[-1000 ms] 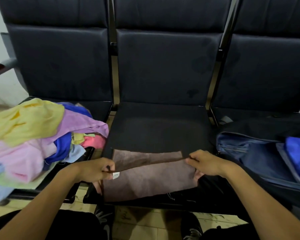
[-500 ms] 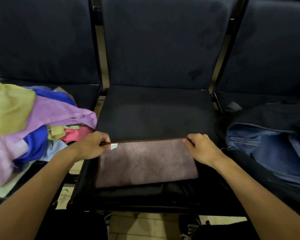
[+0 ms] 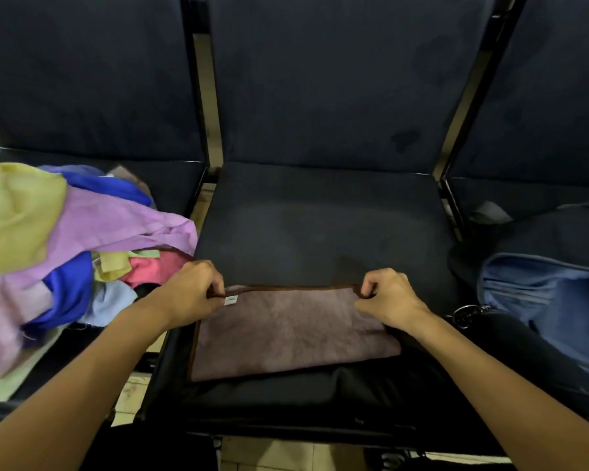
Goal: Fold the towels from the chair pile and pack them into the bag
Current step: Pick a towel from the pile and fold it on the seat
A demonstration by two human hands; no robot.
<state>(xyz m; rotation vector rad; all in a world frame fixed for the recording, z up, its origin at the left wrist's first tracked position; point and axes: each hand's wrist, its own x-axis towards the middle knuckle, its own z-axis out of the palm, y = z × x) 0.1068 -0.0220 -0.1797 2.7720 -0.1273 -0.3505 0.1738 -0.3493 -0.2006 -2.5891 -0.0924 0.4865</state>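
A brown towel (image 3: 286, 331) lies folded flat on the front of the middle chair seat (image 3: 320, 226). My left hand (image 3: 191, 290) pinches its far left corner, beside a small white label. My right hand (image 3: 388, 297) pinches the far right corner. A pile of loose towels (image 3: 65, 239) in yellow, purple, blue, pink and light blue covers the left seat. The open blue bag (image 3: 541, 294) sits on the right seat, apart from both hands.
Dark padded backrests (image 3: 320, 79) rise behind all three seats, with metal frame bars between them. A metal ring (image 3: 464, 316) hangs off the bag's near corner. Tiled floor (image 3: 286, 453) shows below the seat's front edge.
The near half of the brown towel was folded away from me over the far half. Both hands went with the edge and now hold the far corners. The view has tilted down.
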